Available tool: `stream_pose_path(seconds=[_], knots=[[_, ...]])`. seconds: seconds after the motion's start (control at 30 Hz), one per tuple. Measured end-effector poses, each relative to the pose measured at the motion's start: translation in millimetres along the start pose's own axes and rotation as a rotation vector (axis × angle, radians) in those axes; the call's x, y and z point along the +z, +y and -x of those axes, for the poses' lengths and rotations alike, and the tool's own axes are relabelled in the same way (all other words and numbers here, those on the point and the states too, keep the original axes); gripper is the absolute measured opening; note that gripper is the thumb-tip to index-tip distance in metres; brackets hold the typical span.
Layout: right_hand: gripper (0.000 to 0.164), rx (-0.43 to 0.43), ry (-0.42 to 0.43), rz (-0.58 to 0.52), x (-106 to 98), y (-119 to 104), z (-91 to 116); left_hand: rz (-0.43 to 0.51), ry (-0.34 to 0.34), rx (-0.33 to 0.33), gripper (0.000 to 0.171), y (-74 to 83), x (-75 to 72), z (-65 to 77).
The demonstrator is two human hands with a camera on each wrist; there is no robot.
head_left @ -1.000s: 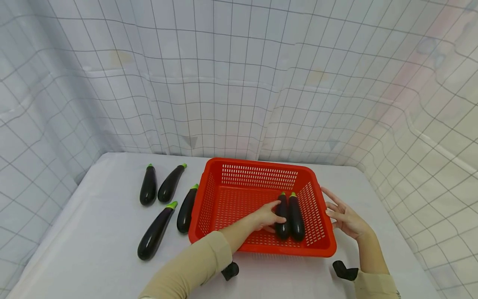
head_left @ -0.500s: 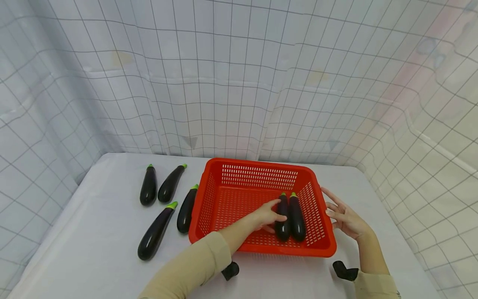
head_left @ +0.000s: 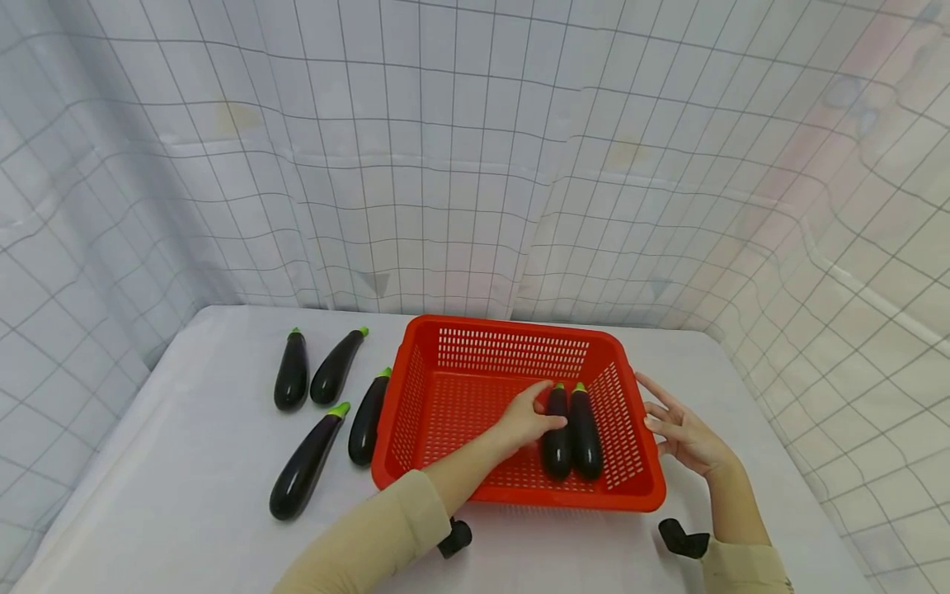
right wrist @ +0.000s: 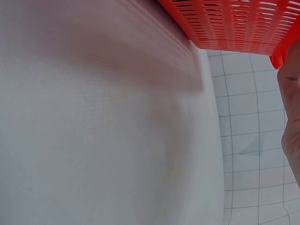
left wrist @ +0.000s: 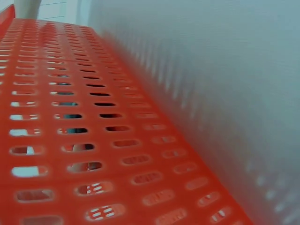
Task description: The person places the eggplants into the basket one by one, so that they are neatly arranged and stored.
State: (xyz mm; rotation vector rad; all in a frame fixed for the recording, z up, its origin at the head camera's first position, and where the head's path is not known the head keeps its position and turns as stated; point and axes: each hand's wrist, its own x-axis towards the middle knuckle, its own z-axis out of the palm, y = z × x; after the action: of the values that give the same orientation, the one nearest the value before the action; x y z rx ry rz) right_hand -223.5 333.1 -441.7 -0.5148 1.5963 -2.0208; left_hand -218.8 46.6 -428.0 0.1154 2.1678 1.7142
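Note:
In the head view my left hand (head_left: 521,422) reaches into the red plastic basket (head_left: 523,497). Its fingers are spread beside the left one of two dark eggplants, near the green stem end; the thumb lies over that eggplant (head_left: 557,450), which stays flat on the basket floor. The second eggplant (head_left: 586,437) lies alongside it, close to the right wall. My right hand (head_left: 686,433) touches the basket's right rim from outside, fingers extended. The left wrist view shows only the perforated basket wall (left wrist: 56,103), so the left hand's contact is partly hidden.
Several more eggplants lie on the white table (head_left: 171,462) left of the basket; one eggplant (head_left: 369,419) is right by its left wall. White gridded curtains (head_left: 475,165) hang behind and on both sides. Black wrist cameras (head_left: 683,540) sit at the sleeves.
My left hand has shifted up along the left eggplant in the basket, its fingers loosening from it. My right hand keeps its place at the rim. The head view has shifted slightly.

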Motion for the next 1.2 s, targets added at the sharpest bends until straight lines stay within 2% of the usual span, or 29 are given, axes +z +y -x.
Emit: stream_pose_path(seconds=[0.13,0.27,0.4,0.5,0.67,0.87,1.0,1.2], knots=[[0.066,-0.002,-0.006,0.002,-0.9,0.4,-0.1,0.007,0.027,0.031,0.057,6.1,-3.2,3.6],[0.066,-0.003,-0.012,0.003,-2.2,1.2,0.7,0.051,0.023,0.044,0.056,12.8,-8.5,9.1],[0.066,-0.005,-0.017,-0.001,-3.2,2.0,1.2,0.080,0.016,0.036,0.056,18.7,-18.9,17.6],[0.066,-0.005,-0.018,0.002,-3.6,2.0,1.2,0.061,0.027,0.049,0.059,19.9,-29.5,23.8],[0.065,-0.004,-0.024,0.009,-2.8,1.1,0.4,0.005,0.056,0.104,0.060,23.4,-51.7,39.8],[0.066,-0.004,-0.021,0.017,-2.0,0.6,-0.4,-0.002,0.121,0.184,0.061,26.1,-83.4,60.8],[0.066,0.000,-0.004,0.029,-2.2,0.7,0.0,-0.031,0.162,0.208,0.063,23.3,-107.8,70.7],[0.066,0.003,0.001,0.030,-2.1,0.9,-0.1,-0.075,0.196,0.204,0.066,15.1,-143.6,85.6]])
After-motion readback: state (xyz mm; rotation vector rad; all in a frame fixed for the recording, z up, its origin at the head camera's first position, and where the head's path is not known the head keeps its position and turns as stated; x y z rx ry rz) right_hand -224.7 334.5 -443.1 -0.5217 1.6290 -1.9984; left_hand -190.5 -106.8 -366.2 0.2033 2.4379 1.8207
